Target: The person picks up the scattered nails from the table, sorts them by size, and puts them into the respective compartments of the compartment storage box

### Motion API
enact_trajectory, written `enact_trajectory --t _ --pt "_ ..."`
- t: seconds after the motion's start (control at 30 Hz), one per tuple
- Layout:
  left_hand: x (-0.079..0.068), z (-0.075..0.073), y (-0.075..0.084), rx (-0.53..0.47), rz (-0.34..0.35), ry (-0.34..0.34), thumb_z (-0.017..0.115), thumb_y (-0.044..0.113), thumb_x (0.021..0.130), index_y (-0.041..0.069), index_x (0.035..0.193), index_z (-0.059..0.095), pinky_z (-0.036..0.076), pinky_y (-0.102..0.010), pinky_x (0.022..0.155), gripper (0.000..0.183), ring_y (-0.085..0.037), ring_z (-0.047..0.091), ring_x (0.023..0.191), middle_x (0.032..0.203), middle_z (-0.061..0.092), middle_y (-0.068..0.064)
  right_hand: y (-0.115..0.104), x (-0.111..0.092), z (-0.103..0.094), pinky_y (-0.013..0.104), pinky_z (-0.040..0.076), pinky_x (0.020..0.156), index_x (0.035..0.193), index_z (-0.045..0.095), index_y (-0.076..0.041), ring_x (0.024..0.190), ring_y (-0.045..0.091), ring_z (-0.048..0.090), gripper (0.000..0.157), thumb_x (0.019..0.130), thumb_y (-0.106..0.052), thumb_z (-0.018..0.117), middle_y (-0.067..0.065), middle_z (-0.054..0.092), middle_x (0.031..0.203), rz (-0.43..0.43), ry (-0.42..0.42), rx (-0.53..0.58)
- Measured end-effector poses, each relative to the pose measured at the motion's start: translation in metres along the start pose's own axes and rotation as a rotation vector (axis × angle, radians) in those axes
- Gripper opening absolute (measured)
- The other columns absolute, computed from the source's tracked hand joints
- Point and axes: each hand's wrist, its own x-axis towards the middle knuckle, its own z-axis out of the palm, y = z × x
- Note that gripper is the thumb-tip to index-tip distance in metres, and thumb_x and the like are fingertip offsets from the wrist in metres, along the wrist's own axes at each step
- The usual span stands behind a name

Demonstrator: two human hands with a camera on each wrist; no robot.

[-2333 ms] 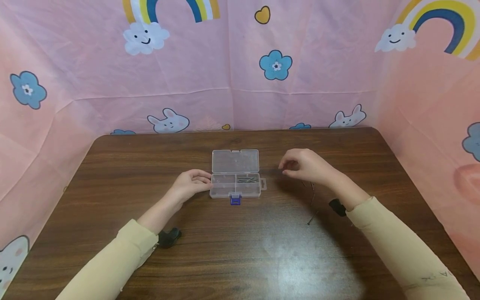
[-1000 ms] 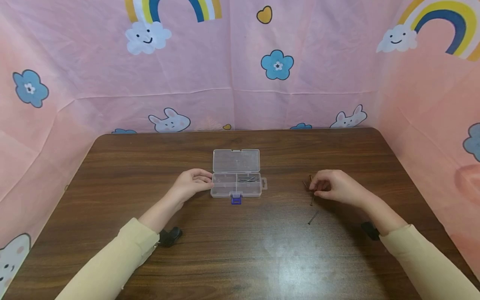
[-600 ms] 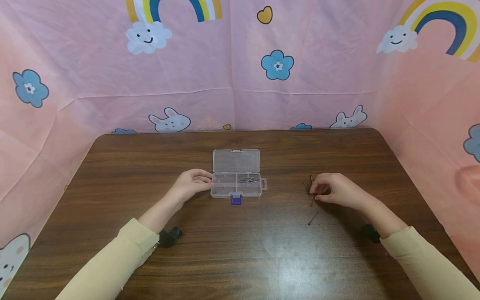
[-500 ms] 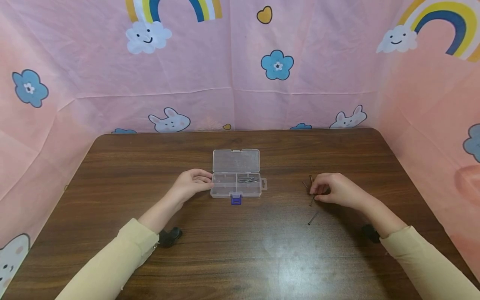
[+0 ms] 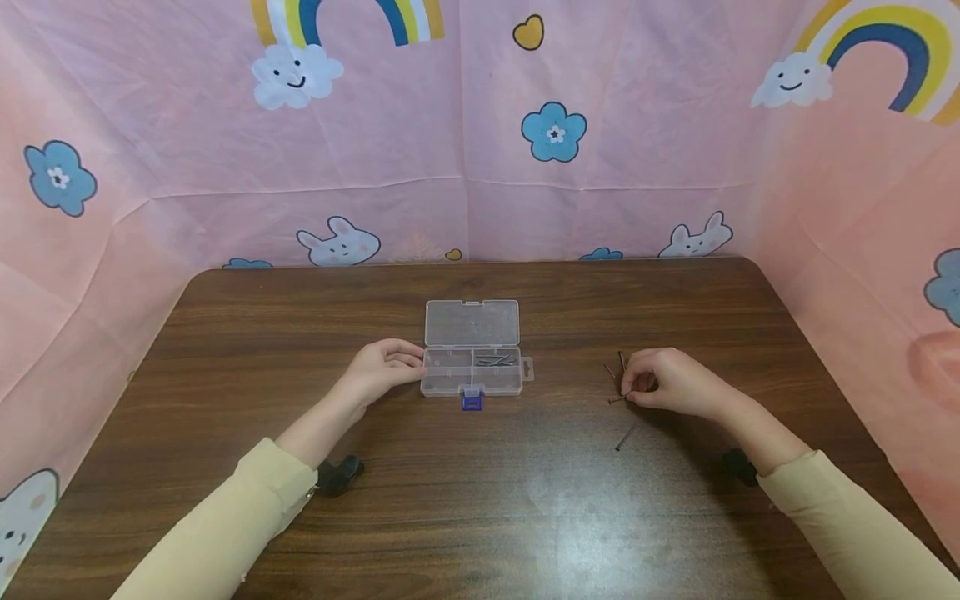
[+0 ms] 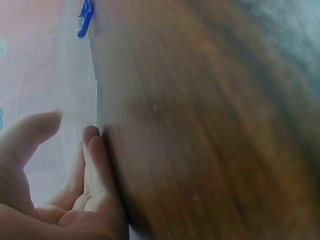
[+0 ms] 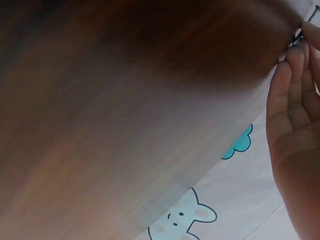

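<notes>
A clear plastic compartment box lies on the table with its lid folded back and its blue latch toward me. Several silvery screws lie in its back right compartment. My left hand holds the box's left end, thumb and fingers at its edge, as the left wrist view also shows. To the right of the box, my right hand pinches a thin dark screw between thumb and fingertips, its head pointing left. Other loose screws lie beside those fingers, and one screw lies nearer me.
The brown wooden table has a glossy light reflection at its front right. A pink patterned cloth hangs along the back and both sides. Dark wrist-worn devices sit under both forearms.
My right hand has moved from near the box back right to the loose screws, where one screw has swung its head leftward between the fingertips. The left hand stays at the box.
</notes>
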Motion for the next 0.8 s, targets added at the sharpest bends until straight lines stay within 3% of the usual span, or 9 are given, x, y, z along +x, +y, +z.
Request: enact_trajectory --t 0.43,0.8 --pt "0.0 0.0 0.0 -0.007 0.008 0.0 0.077 0.02 0.098 0.002 0.134 0.066 0.049 -0.039 0.103 0.041 -0.011 0.07 0.099 0.119 0.074 -0.011 -0.01 0.016 -0.005 0.03 0.057 0.072 0.09 0.074 -0.016 0.08 0.008 0.064 0.016 0.089 -0.001 0.081 -0.008 0.07 0.088 0.021 0.073 -0.038" --pt "-0.001 0.0 0.001 -0.009 0.013 0.0 0.076 0.019 0.099 0.001 0.134 0.066 0.049 -0.039 0.103 0.041 -0.01 0.07 0.098 0.119 0.074 -0.011 -0.025 0.048 -0.005 0.03 0.055 0.073 0.092 0.076 -0.014 0.079 0.011 0.063 0.012 0.09 -0.002 0.079 -0.005 0.072 0.087 -0.011 0.113 -0.045"
